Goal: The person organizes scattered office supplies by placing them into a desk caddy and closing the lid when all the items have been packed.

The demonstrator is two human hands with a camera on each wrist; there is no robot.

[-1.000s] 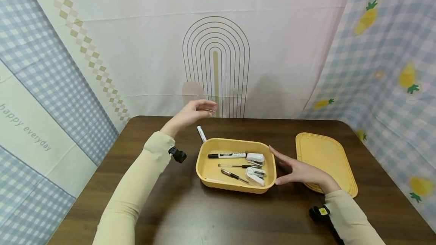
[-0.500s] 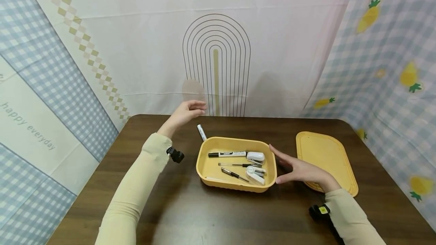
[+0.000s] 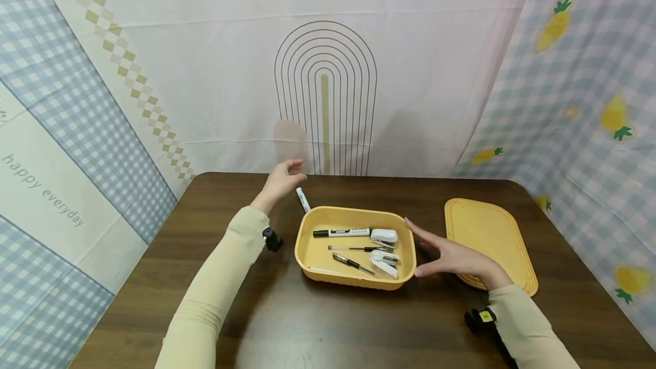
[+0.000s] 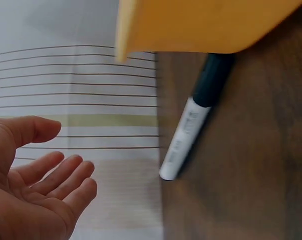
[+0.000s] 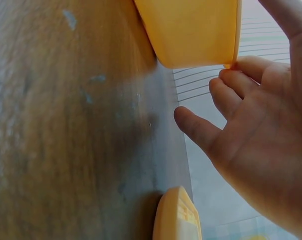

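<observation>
A yellow plastic box (image 3: 353, 285) stands on the table. Inside it lie a marker (image 3: 342, 233), two black pens, one of them a capped pen (image 3: 353, 264), and two white staplers, the nearer stapler (image 3: 384, 264) in the right front corner. Behind the box's back left corner a second marker (image 4: 183, 135), white with a dark cap, lies on the table. My left hand (image 3: 282, 184) hovers above and left of that marker, fingers loosely bent around nothing. My right hand (image 3: 453, 258) touches the box's right side, thumb and fingers spread along the rim.
A yellow lid (image 3: 487, 235) lies flat on the table at the right, partly behind my right hand. Patterned cloth (image 3: 230, 73) hangs along the table's back edge and both sides. The brown table (image 3: 287, 329) extends toward me.
My left hand drew back left, then came down closer to the marker behind the box. The right hand has stayed at the box's side.
</observation>
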